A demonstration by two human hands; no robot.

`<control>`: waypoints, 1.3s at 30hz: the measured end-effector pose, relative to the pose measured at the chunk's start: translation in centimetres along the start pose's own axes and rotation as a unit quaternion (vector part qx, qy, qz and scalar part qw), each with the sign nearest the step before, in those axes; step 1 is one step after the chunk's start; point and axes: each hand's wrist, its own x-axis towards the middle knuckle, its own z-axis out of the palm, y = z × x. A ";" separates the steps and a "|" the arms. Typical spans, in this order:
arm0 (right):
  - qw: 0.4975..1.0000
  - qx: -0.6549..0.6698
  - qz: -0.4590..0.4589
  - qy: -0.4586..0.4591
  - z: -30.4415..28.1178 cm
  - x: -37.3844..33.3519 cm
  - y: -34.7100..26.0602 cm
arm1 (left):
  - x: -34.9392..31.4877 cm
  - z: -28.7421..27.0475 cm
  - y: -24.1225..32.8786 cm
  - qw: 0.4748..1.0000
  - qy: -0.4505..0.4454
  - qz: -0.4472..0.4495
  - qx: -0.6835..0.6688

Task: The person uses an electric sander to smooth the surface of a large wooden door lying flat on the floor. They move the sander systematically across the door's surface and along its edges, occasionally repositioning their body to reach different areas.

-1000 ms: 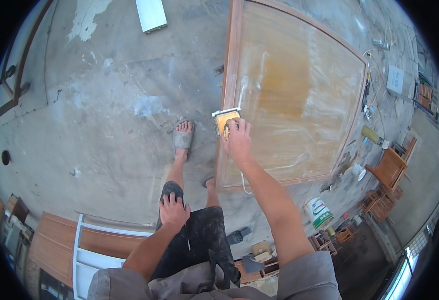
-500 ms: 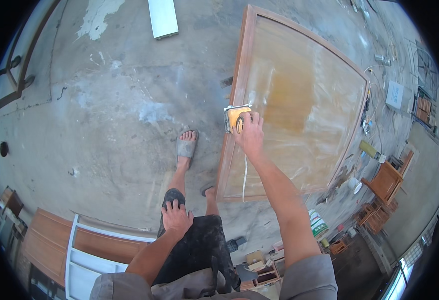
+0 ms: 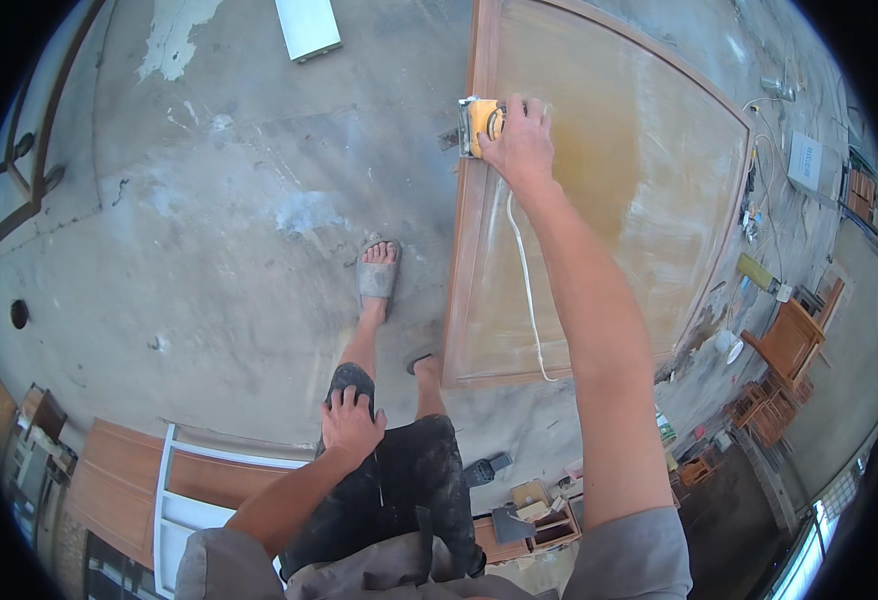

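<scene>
Upper centre of the frame, my right hand (image 3: 519, 138) curls around the yellow sander (image 3: 482, 128), which sits on the left edge of the framed panel (image 3: 649, 200). It seems to overhang, so a tilt could gouge that edge. The white cord (image 3: 527, 290) trails loose beside my forearm (image 3: 604, 310); a snag could jerk my grip. My left hand (image 3: 352, 430), fingers loosely spread, rests on my knee (image 3: 349, 379), holding nothing. My sandalled foot (image 3: 377, 272) crowds the panel's left; a white board (image 3: 307, 28) lies at top left, wooden furniture (image 3: 787, 340) far right.

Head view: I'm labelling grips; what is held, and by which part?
The right hand grips the sander by its yellow body; the left hand holds nothing, resting on the knee.
</scene>
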 end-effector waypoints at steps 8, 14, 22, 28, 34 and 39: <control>0.995 0.089 -0.029 -0.042 1.9 -11.0 -0.6 | 17.3 -7.3 7.7 0.870 0.110 0.087 -0.473; 0.970 0.231 -0.073 -0.016 4.6 -21.5 1.9 | 18.9 -10.6 18.3 0.906 0.059 -0.015 -0.419; 0.866 0.497 -0.008 -0.055 8.5 -33.5 3.5 | 16.9 -1.7 12.7 0.842 0.233 -0.054 -0.483; 0.981 0.178 -0.073 0.021 11.3 -34.1 13.0 | 18.2 4.0 3.3 0.763 0.102 -0.029 -0.638; 0.991 -0.005 -0.077 0.112 17.0 -30.1 16.0 | 20.4 13.3 0.1 0.716 -0.057 -0.071 -0.692; 0.984 -0.043 -0.046 0.167 19.3 -30.3 14.1 | 18.7 20.6 -0.7 0.690 -0.012 -0.073 -0.720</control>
